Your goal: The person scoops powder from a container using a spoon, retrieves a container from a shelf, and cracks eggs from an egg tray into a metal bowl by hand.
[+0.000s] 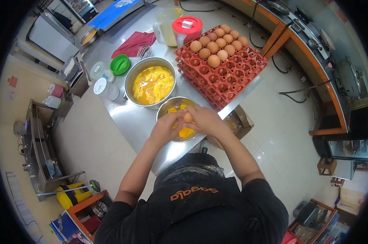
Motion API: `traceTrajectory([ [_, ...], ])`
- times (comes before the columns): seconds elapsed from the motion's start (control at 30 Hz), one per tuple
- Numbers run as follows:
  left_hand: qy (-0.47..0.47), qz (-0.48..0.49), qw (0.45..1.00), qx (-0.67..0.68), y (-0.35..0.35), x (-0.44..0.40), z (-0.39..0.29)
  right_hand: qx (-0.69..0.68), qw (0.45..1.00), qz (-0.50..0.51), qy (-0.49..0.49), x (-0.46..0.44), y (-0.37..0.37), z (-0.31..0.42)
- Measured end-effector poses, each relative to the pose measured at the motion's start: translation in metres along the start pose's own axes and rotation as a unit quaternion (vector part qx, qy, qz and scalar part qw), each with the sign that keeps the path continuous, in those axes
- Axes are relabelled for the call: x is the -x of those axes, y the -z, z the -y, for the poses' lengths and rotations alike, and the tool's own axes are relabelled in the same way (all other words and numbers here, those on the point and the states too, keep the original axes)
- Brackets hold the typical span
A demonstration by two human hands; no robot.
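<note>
A: Hub of the clock, nearest item?
B: Small steel bowl (163, 109), at the near end of the steel table (119, 118). Over it, a brown egg (188, 117).

A: Hands?
B: Left hand (165, 126), at eight o'clock, fingers curled in, against the egg. Right hand (206, 120), at three o'clock, fingers closed round it from the other side. One egg, shared grip. Shell cracked or whole: cannot tell, fingers cover it.

A: Done so far?
B: Small bowl contents: several yolks (187, 132), unbroken where visible, with clear white. Reads as a batch part-built, not yet beaten.

A: Next item out?
B: Large steel bowl (130, 81), eleven o'clock, just beside the small one. Contents: yellow egg mixture (151, 85), streaked and frothy. Judged opened eggs, a good quantity, unevenly mixed.

A: Left to do?
B: Red egg trays (233, 87), stacked, one o'clock. Whole eggs (212, 47), about fifteen, grouped on the far-left part of the top tray. If all are meant for cracking, that much remains. Lower layers: contents cannot be told.

A: Farther items?
B: Whisk (143, 53), eleven o'clock, beyond the large bowl, lying out of use. Red-lidded pitcher (187, 30), twelve o'clock, lid on.
</note>
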State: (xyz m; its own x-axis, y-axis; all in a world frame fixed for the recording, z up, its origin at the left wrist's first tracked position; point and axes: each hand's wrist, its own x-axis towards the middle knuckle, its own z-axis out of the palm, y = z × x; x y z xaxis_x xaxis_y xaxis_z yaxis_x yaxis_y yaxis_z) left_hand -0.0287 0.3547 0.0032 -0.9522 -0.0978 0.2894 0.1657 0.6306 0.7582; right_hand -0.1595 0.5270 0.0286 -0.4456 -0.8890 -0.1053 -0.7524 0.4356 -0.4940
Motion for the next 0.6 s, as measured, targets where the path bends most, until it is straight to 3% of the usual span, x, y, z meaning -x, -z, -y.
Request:
traceTrajectory([
  [0.1, 0.002, -0.031, 0.993, 0.112, -0.017, -0.022, -0.051, -0.158, 0.983, -0.073, -0.065, 0.057, 0.012, -0.033],
  [0.2, -0.067, 0.0, 0.997, 0.039, -0.03, -0.032, -0.053, -0.139, 0.969, -0.094, -0.179, 0.097, -0.01, -0.088],
  [0.27, -0.053, 0.023, 0.997, 0.042, -0.031, -0.031, -0.055, 0.129, 0.944, -0.163, -0.255, 0.109, -0.025, -0.108],
  [0.33, -0.081, 0.025, 0.996, 0.014, -0.026, -0.032, -0.052, 0.168, 0.912, -0.246, -0.281, 0.108, -0.021, -0.127],
  [0.4, -0.032, 0.012, 0.999, 0.015, -0.014, -0.024, -0.052, -0.023, 0.904, -0.336, -0.263, 0.09, 0.027, -0.133],
  [0.47, -0.012, 0.003, 1.0, 0.0, -0.004, -0.023, -0.051, -0.023, 0.876, -0.469, -0.113, 0.031, 0.106, -0.076],
  [0.53, -0.012, -0.009, 1.0, -0.023, -0.001, -0.022, -0.048, -0.036, 0.89, -0.45, -0.067, -0.034, 0.122, -0.054],
  [0.6, -0.003, -0.021, 1.0, -0.001, 0.002, -0.023, -0.053, 0.015, 0.935, -0.33, -0.131, -0.092, 0.112, -0.054],
])
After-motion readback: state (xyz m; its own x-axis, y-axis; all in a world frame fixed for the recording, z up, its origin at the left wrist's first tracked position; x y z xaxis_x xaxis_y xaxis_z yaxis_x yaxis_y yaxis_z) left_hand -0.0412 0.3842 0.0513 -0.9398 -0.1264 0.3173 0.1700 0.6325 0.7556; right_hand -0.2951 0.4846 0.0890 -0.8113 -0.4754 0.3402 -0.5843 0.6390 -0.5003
